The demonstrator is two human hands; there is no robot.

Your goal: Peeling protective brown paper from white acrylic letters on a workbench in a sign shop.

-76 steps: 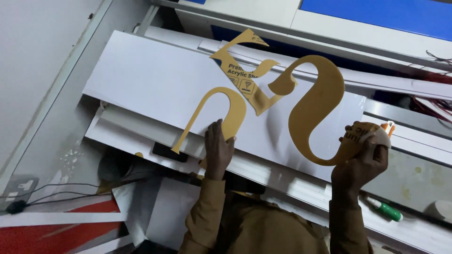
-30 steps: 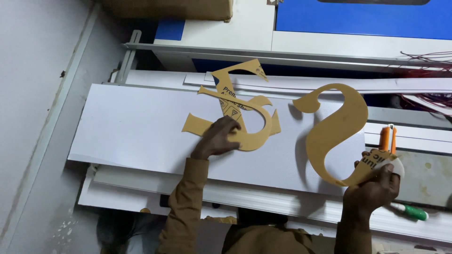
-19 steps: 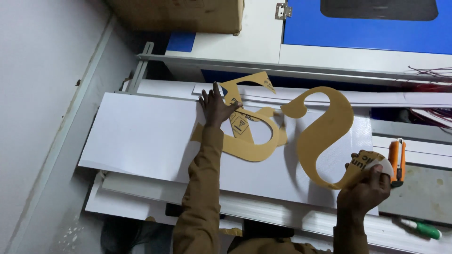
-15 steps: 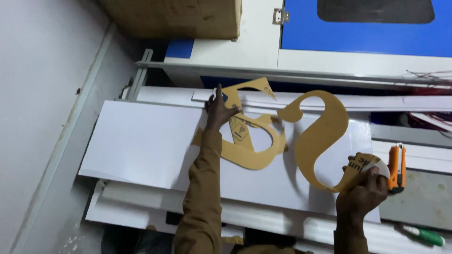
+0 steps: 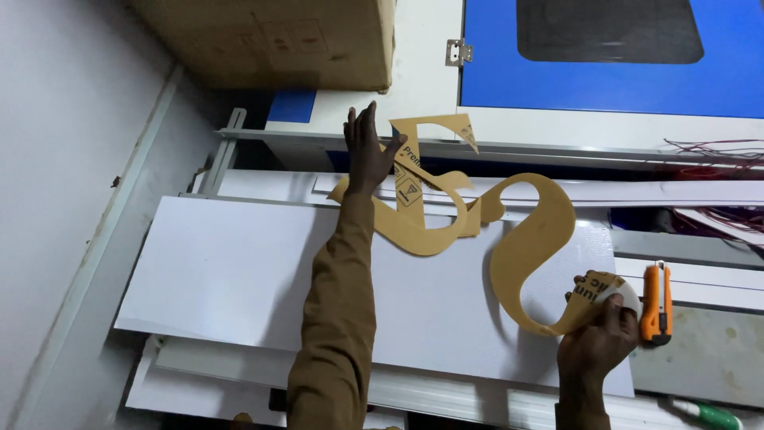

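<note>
Machine (image 5: 605,87): blue and white, along the far edge.
Sheet (image 5: 239,271): white, flat, left half bare.
Right cutout (image 5: 533,247): tan curve on the sheet's right end, tail past the edge.
Left cutout (image 5: 422,215): tan, overlapping the sheet's far edge.
Left hand (image 5: 364,151): fingers spread flat on the left cutout.
Right hand (image 5: 597,338): fingers pinching the right cutout's peeling tail.
Knife (image 5: 656,302): orange, just right of the right hand.

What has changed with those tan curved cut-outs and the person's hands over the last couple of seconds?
The left hand has slid the smaller tan cut-out up the white sheet, away from the person, towards the blue machine. The right hand still grips the lower end of the big S-shaped cut-out; the orange utility knife still lies beside it.
</note>
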